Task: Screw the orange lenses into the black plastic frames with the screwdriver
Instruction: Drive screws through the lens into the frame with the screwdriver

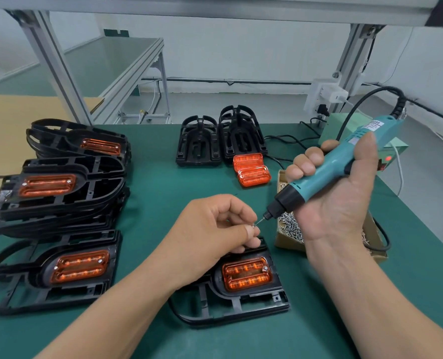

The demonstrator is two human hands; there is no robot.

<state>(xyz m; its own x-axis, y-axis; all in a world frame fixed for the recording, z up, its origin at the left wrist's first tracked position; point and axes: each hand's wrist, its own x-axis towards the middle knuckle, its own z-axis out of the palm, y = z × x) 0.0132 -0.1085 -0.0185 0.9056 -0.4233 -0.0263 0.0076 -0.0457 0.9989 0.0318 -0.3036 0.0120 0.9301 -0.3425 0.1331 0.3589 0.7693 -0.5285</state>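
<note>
Stacks of finished black plastic frames (pixel 59 198) line the worktop's (pixel 163 182) left edge, empty ones (pixel 198 145) its far edge; the front frame's (pixel 241 308) orange lens (pixel 246 278) holds one screw (pixel 265 268), left hand (pixel 215 229) pinching another screw (pixel 254 225), right hand (pixel 339 206) gripping the teal screwdriver (pixel 331 169).

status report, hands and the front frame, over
Left hand pinches a screw at the screwdriver tip. Right hand grips the screwdriver, above the frame. Lens seated, fitted screw at right corner. Left hand overhangs the frame's far edge.

right hand (pixel 342 203) grips screwdriver (pixel 344 155) | left hand (pixel 210 229) pinches screw (pixel 254 225) at bit
</note>
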